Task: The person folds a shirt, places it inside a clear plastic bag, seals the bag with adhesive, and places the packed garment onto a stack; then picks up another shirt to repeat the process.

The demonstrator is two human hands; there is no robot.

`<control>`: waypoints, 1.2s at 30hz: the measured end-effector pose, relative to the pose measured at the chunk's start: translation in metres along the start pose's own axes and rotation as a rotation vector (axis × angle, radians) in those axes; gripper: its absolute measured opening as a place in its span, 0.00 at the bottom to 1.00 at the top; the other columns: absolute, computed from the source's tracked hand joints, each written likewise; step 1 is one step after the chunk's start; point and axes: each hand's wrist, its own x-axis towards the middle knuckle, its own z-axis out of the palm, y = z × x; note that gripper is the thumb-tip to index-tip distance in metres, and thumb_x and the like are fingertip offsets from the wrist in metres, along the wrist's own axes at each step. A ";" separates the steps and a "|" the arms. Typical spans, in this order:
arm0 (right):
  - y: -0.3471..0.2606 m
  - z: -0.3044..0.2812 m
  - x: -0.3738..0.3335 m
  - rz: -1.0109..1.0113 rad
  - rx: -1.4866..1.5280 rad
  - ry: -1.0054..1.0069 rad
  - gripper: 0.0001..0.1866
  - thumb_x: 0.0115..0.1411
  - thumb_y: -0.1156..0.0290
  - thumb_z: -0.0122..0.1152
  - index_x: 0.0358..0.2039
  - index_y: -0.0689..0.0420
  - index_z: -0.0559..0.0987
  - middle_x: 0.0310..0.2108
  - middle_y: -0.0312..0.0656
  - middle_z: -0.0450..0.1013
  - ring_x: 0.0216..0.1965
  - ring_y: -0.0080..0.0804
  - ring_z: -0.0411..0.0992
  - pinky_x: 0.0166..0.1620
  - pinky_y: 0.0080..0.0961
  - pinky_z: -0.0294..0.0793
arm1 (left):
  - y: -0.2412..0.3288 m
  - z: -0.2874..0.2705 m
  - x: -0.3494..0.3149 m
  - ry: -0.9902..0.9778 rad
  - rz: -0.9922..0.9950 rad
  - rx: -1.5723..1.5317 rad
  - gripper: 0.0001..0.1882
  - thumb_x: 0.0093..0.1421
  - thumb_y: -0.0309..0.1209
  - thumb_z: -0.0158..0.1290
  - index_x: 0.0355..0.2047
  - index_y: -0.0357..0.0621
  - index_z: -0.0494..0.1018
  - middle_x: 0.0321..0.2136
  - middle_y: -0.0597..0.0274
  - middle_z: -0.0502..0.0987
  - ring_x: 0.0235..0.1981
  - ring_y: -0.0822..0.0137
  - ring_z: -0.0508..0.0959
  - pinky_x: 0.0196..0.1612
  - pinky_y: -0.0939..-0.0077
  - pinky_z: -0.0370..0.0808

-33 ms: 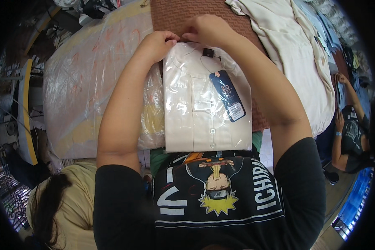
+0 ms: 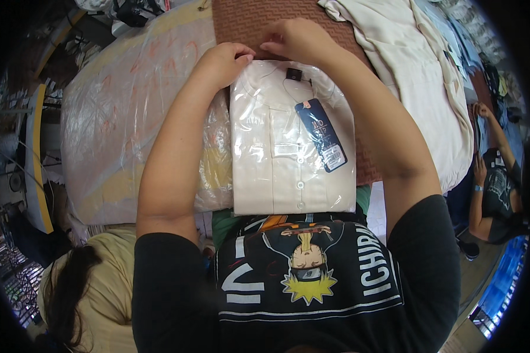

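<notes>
We see the bag (image 2: 252, 194) lying flat, its clear film round a folded cream shirt (image 2: 255, 138); a dark tag (image 2: 322, 135) lies slantwise on the shirt, in the bag's right half; the bag's near edge comes right up to the wearer's black top (image 2: 341, 326). We judge the step in hand to be work on the bag's far edge, perhaps straightening or closing the film there; the next move, we think, calls for a light fingertip grip on that edge, so that the shirt keeps its fold.

We find the left hand (image 2: 227, 62) at the bag's far left corner, fingers curled and thumb close to them; it seems to touch the film, though we cannot tell whether it pinches any; the right hand (image 2: 297, 38) is bent just beyond the bag's far edge, its fingers curled in toward the thumb; we cannot tell whether they meet or have film between them. Beyond the bag shows brown cloth (image 2: 235, 23); left of the bag sits a plastic-wrapped bundle (image 2: 123, 123); to its right lies a pale garment (image 2: 421, 100); well right of it is a co-worker (image 2: 500, 188).
</notes>
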 end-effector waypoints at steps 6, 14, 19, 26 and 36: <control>0.019 -0.019 -0.047 0.154 0.150 -0.081 0.12 0.52 0.63 0.65 0.35 0.55 0.82 0.28 0.43 0.78 0.29 0.35 0.76 0.36 0.29 0.73 | 0.029 0.005 -0.001 -0.029 0.071 0.248 0.12 0.54 0.36 0.56 0.37 0.50 0.80 0.37 0.59 0.80 0.40 0.58 0.79 0.46 0.65 0.72; 0.030 -0.011 -0.074 0.162 0.210 -0.060 0.16 0.51 0.63 0.63 0.37 0.58 0.80 0.34 0.46 0.78 0.37 0.41 0.76 0.42 0.34 0.73 | 0.053 0.002 0.009 -0.169 0.077 0.544 0.11 0.51 0.35 0.57 0.36 0.52 0.78 0.34 0.62 0.80 0.39 0.61 0.79 0.45 0.62 0.72; 0.029 -0.008 -0.075 0.138 0.187 -0.045 0.15 0.52 0.63 0.62 0.38 0.57 0.80 0.36 0.45 0.76 0.39 0.42 0.74 0.44 0.35 0.71 | 0.040 -0.003 0.028 -0.279 0.145 0.570 0.11 0.49 0.29 0.57 0.36 0.47 0.77 0.33 0.60 0.80 0.36 0.60 0.79 0.39 0.66 0.74; 0.032 -0.005 -0.078 0.054 0.094 0.012 0.15 0.51 0.65 0.63 0.39 0.56 0.80 0.36 0.46 0.75 0.40 0.44 0.73 0.44 0.35 0.71 | 0.048 0.001 0.034 -0.412 0.097 0.662 0.16 0.50 0.24 0.53 0.41 0.45 0.75 0.35 0.55 0.80 0.38 0.57 0.79 0.41 0.64 0.75; 0.055 -0.022 -0.102 0.179 0.226 0.270 0.17 0.57 0.68 0.55 0.47 0.56 0.77 0.47 0.47 0.73 0.47 0.46 0.71 0.50 0.34 0.69 | 0.041 0.002 -0.016 0.037 0.305 0.490 0.22 0.61 0.31 0.47 0.57 0.45 0.65 0.58 0.55 0.65 0.61 0.54 0.62 0.60 0.62 0.60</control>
